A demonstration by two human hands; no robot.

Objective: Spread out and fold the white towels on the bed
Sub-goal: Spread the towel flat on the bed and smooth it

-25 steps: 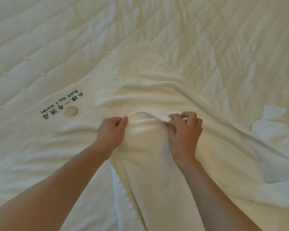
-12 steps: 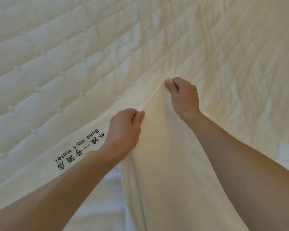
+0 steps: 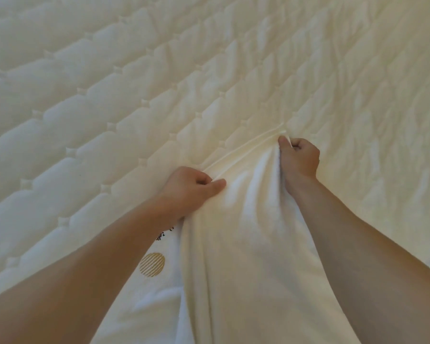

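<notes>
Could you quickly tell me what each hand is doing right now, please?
Left hand: closed, gripping the far edge of the white towel.
Right hand: closed, gripping the same edge.

Soft matt terry cloth towel (image 3: 246, 244) over a quilted, tufted fabric bed (image 3: 109, 83).

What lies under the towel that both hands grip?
A second white cloth with a gold striped emblem shows at the towel's left edge, over the quilted bed. How far it runs beneath is covered.
</notes>
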